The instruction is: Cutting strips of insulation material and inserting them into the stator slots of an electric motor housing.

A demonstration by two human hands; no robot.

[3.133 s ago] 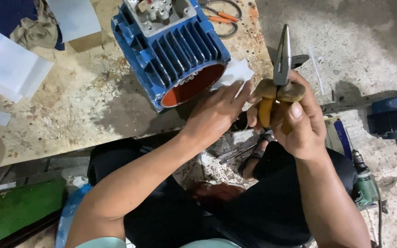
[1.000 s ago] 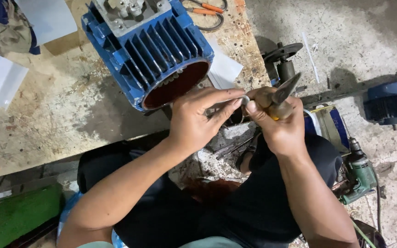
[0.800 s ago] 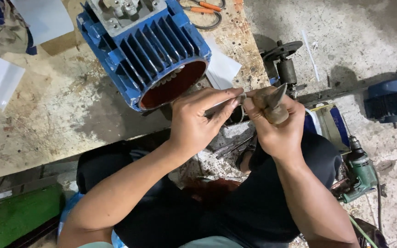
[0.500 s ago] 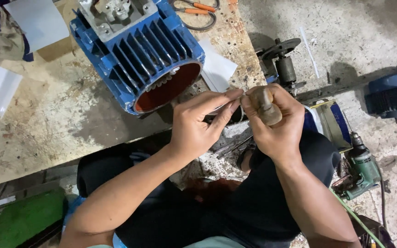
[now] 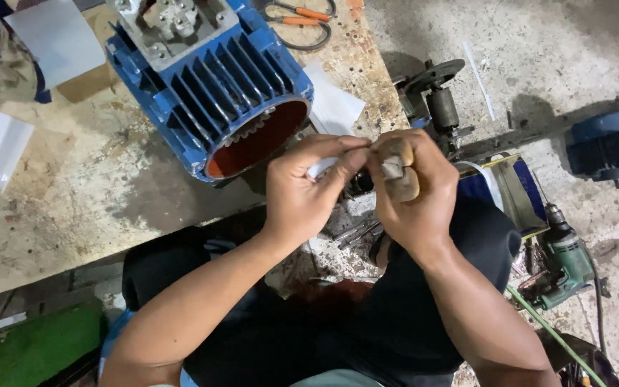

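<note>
**Pliers meet paper at the bench edge**

While the left hand (image 5: 302, 190) pinches a white strip (image 5: 322, 168), the right hand (image 5: 413, 190) clamps pliers (image 5: 397, 172) just off the bench's (image 5: 73, 193) front edge, beside the motor (image 5: 209, 86). A slip could tear it.

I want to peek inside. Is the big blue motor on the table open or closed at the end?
Open. The blue motor has no cover on the end facing the person; you see straight into its round orange-red inside.

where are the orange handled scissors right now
In the head view the orange-handled scissors lie at the top edge of the workbench, just beyond the blue motor housing, well away from both hands.
</note>
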